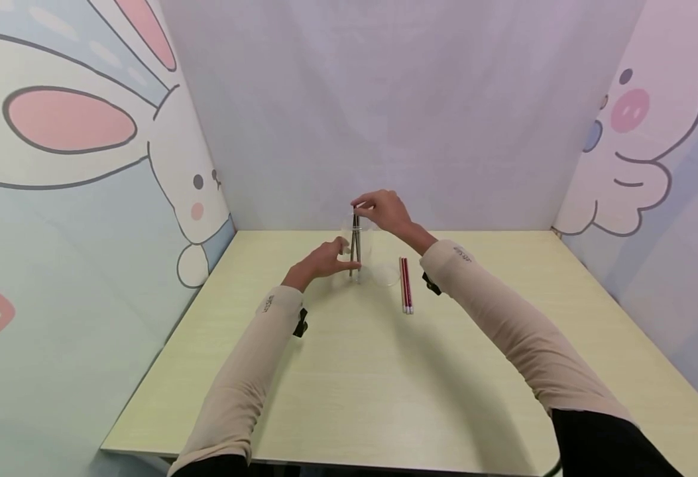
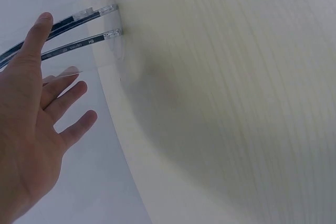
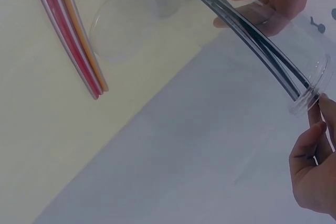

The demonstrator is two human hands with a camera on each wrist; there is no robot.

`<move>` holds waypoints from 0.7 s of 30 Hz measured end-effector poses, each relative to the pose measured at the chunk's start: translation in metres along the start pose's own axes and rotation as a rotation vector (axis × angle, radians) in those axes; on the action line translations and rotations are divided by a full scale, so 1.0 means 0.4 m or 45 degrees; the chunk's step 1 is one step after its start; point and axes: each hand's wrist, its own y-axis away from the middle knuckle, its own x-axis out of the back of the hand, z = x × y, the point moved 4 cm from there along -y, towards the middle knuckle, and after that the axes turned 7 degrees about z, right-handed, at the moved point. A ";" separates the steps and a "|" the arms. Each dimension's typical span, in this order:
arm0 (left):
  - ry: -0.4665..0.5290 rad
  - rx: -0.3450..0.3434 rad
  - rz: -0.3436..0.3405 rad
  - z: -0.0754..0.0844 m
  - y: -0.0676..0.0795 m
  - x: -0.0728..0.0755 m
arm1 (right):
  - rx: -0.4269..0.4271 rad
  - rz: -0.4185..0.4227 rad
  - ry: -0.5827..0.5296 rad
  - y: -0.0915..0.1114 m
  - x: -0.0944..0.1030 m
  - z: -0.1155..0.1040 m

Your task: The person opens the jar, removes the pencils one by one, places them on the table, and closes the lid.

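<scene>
A clear plastic jar [image 1: 367,250] stands near the back of the table with dark HB pencils [image 2: 73,44] inside, their silvery ends down at its base. My left hand [image 1: 325,260] grips the jar from the left side, thumb in front and fingers behind. At the jar's mouth, my right hand [image 1: 386,211] pinches the upper end of a dark pencil [image 1: 356,222] between thumb and fingertips. In the right wrist view, those fingertips [image 3: 316,129] are right at the jar's rim [image 3: 310,95], and the dark pencils lean close together through the jar.
A clear round lid [image 1: 386,274] lies flat on the table to the right of the jar. Beside it, further right, several red and orange-toned pencils [image 1: 406,286] lie in a row. A pale curtain [image 1: 384,119] hangs behind the table's back edge.
</scene>
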 end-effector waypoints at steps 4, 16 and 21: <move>0.003 -0.004 -0.002 0.000 0.000 -0.001 | 0.021 0.039 0.001 -0.004 0.020 -0.011; 0.010 0.012 -0.012 -0.001 -0.003 -0.002 | 0.046 0.152 0.020 -0.041 0.079 -0.031; 0.005 0.000 -0.017 0.000 -0.003 -0.002 | 0.056 0.198 0.022 -0.056 0.107 -0.041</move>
